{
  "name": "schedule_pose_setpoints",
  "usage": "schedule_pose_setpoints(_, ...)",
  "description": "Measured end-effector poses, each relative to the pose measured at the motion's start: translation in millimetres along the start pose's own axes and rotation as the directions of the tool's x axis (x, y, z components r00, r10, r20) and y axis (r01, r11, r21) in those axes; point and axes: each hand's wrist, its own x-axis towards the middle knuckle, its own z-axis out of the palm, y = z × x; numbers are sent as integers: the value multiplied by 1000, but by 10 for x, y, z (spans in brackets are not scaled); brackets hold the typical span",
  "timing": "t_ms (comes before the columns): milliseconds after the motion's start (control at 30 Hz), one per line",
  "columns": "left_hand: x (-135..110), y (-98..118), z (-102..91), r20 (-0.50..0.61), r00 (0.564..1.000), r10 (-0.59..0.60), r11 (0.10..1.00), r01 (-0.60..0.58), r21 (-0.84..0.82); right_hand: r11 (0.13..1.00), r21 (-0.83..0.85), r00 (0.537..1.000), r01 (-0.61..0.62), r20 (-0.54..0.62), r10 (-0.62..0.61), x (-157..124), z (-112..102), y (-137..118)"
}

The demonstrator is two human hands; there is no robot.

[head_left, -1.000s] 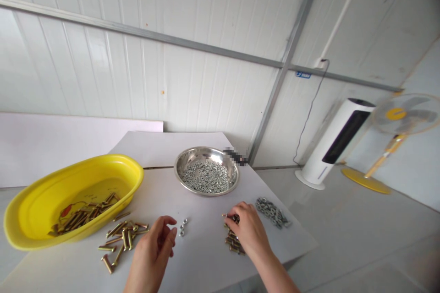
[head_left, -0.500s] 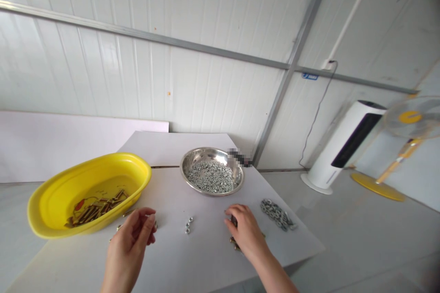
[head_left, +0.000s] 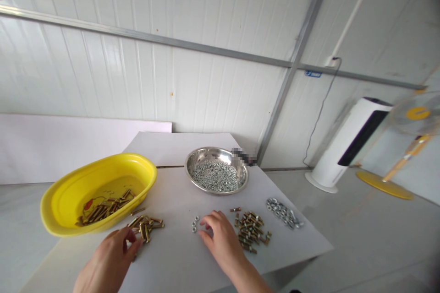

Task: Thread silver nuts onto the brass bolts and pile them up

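Observation:
My left hand (head_left: 112,256) is at the near left edge of a small pile of brass-coloured bolts (head_left: 147,228). Its fingers are curled in a pinch on a bolt (head_left: 134,257), which thumb and fingers mostly cover. To the right, my right hand (head_left: 222,240) reaches over the white table with thumb and fingers apart and nothing between them. Several loose silver nuts (head_left: 194,225) lie just left of its fingertips. Beyond its wrist is a heap of brass-coloured bolts with nuts on them (head_left: 252,229).
A yellow plastic tub (head_left: 99,169) with more bolts stands at the left. A steel bowl (head_left: 213,191) of nuts sits behind my hands. Silver hardware (head_left: 283,213) lies near the table's right edge. A white tower fan (head_left: 345,146) and a yellow pedestal fan (head_left: 385,185) stand on the floor.
My right hand has moved left from the bolt-and-nut heap to the loose nuts, uncovering the heap. My left hand has come down and nearer, uncovering the bolt pile.

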Motion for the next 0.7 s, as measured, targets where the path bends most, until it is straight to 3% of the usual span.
schedule_pose_setpoints(133,3,-82,90,42,998,-51,996,48,74,999,-41,1000,-15,-10,14,45,94,-73)
schedule_pose_setpoints(400,44,-89,98,36,999,8,998,-11,63,997,-56,999,-47,-23,45,104,205,-138)
schedule_pose_setpoints(567,80,-101,60,-89,996,-34,999,34,8,998,-18,998,-57,-22,57,105,205,-161)
schedule_pose_setpoints(700,41,-32,20,-261,965,-36,999,26,-41,996,64,997,-70,-18,71,96,159,-168)
